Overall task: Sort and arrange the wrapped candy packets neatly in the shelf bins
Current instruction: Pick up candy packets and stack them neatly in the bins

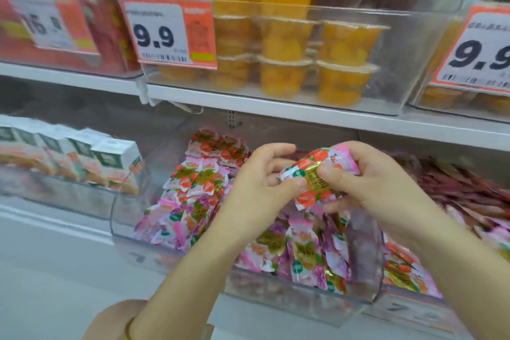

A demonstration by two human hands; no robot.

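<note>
Clear plastic shelf bin, front wall blurred, holds pink, white and orange wrapped candy packets; forearms hide part of the stock. Above it, left hand and right hand both pinch a small bunch of orange-and-gold packets between thumbs and fingers; count unclear, wrapper print illegible. Behind, on the upper shelf, yellow fruit cups stand stacked.

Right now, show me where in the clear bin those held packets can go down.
Freest looks the strip inside the clear bin, along its right wall, beside the upright packets at the front. The left rows are packed tight. Beneath the left hand and right hand, both pinching the held packets, the bin floor is hidden.
</note>
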